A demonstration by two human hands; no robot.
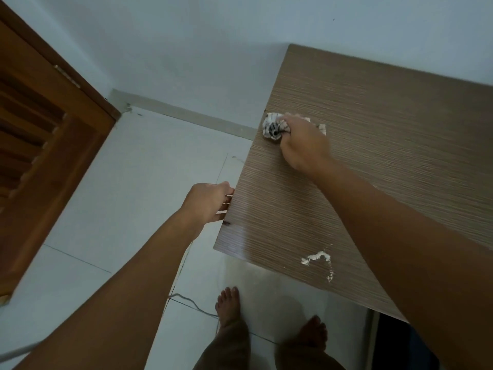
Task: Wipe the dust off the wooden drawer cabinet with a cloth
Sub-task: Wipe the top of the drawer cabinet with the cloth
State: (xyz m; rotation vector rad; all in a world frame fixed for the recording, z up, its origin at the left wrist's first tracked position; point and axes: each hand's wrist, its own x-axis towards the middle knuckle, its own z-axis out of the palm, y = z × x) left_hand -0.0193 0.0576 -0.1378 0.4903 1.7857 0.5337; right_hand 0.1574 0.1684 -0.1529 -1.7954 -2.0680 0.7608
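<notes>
Head camera looks straight down on the cabinet top (373,161), a brown board with fine wood grain, standing against a pale wall (186,36). The right hand (304,142) is closed tight around a bunched cloth (273,126), white with dark marks, and presses it onto the board near the left edge. Scraps of the cloth poke out past the knuckles on the far side. The left hand (208,202) is curled over the left edge of the cabinet top, fingers (226,201) wrapped around the rim and thumb side up, gripping the board itself and nothing else.

Near the front edge lies a small smear of white dust (317,259), with a thinner trail running down toward the rim. The surface around it has a dull sheen.

Below, the floor (133,182) is pale tile. Two bare feet (229,305) stand on it just in front of the cabinet, and a thin cord (192,305) crosses the tiles beside them. A brown wooden door (40,129) fills the left side.
</notes>
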